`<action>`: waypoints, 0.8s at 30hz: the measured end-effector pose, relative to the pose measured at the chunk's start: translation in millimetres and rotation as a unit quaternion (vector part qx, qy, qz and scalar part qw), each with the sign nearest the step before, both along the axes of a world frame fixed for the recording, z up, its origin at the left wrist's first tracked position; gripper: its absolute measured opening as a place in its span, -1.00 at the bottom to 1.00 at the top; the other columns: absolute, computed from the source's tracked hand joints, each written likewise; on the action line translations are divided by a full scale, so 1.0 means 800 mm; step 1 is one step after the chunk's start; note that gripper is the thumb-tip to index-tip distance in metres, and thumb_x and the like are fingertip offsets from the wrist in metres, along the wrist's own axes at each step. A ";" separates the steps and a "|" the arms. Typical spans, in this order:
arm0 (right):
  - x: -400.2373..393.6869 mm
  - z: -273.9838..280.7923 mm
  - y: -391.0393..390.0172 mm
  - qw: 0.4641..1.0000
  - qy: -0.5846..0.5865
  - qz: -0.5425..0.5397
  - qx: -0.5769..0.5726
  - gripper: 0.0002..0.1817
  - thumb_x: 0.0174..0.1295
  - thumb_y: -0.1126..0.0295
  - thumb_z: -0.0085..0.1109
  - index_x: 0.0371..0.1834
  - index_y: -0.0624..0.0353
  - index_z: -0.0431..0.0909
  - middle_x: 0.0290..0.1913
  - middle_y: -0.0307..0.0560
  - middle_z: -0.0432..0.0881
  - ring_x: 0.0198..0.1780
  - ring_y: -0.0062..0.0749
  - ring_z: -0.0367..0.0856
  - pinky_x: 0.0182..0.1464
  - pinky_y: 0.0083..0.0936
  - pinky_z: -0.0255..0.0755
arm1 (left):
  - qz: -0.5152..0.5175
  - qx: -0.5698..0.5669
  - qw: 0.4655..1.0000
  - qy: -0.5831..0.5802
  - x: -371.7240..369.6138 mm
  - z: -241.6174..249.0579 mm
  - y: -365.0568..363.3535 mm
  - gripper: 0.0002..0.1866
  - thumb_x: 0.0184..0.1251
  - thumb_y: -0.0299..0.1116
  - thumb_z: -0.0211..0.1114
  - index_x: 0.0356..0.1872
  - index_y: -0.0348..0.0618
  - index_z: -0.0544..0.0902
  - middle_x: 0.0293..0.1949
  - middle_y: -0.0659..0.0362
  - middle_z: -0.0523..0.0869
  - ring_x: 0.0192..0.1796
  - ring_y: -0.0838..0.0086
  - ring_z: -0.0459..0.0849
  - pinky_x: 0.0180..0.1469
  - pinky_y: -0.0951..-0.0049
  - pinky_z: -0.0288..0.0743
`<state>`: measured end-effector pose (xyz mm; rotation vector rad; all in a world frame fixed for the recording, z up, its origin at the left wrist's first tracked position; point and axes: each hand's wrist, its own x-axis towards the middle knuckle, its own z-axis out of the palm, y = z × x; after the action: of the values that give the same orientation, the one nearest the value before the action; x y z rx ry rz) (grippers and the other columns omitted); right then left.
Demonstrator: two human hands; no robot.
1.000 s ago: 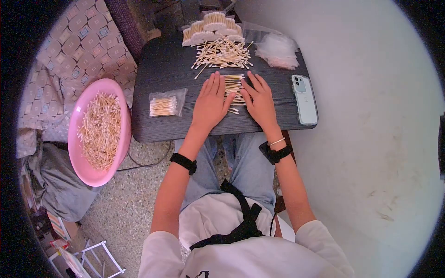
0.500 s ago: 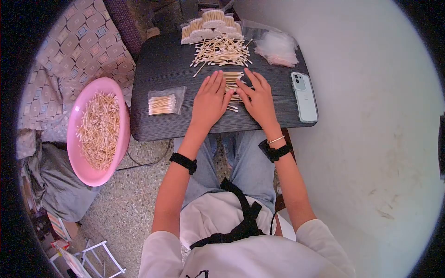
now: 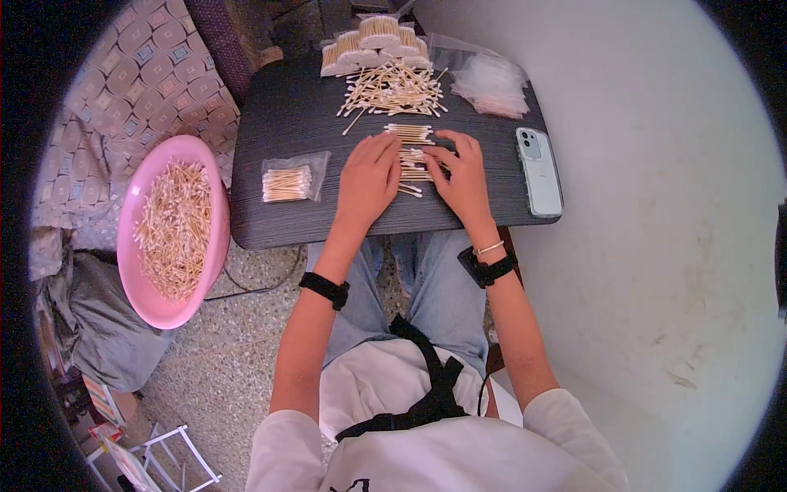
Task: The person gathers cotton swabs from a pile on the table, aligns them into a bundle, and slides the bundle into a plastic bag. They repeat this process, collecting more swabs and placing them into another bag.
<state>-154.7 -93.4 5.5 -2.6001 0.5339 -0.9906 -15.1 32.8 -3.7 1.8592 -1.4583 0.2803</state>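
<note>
Several cotton swabs (image 3: 412,164) lie in a rough row crosswise on the dark table between my hands. Just beyond them is a neater small group of swabs (image 3: 409,133). My left hand (image 3: 370,176) rests at the swabs' left ends, its fingers stretched out close together and touching them. On the other side, my right hand (image 3: 465,179) is open, with fingers apart and slightly bent, its thumb and index finger at the right ends. Parts of the swabs are hidden under the fingers. Farther back lies a loose heap of swabs (image 3: 395,88).
Packed bundles of swabs (image 3: 379,33) are stacked at the back. Clear plastic bags (image 3: 490,84) lie at the back right, a phone (image 3: 541,176) at the right edge. A bag of swabs (image 3: 288,184) lies left. Beside the table is a pink basin (image 3: 131,271) with many swabs.
A small group of swabs now lies apart beyond the rest, with a gap of table between. My fingers have drawn back slightly toward me, and the right fingers have bent more.
</note>
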 end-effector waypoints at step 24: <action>0.003 -0.007 -0.007 0.993 -0.072 -0.063 0.069 -0.89 0.31 0.43 0.10 -0.23 0.24 0.54 -0.19 0.06 0.59 -0.12 0.01 0.51 -0.06 -0.20 0.39 | -0.022 0.012 1.000 -0.018 -0.005 0.004 -0.001 -0.72 0.33 -0.32 0.25 -0.01 -0.18 0.68 0.15 0.02 0.60 0.20 0.09 0.55 0.28 0.18 0.41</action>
<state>-151.9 -99.1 -0.2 -2.3774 0.7091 -1.1276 -19.2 32.0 -0.5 1.8478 -1.5300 0.2770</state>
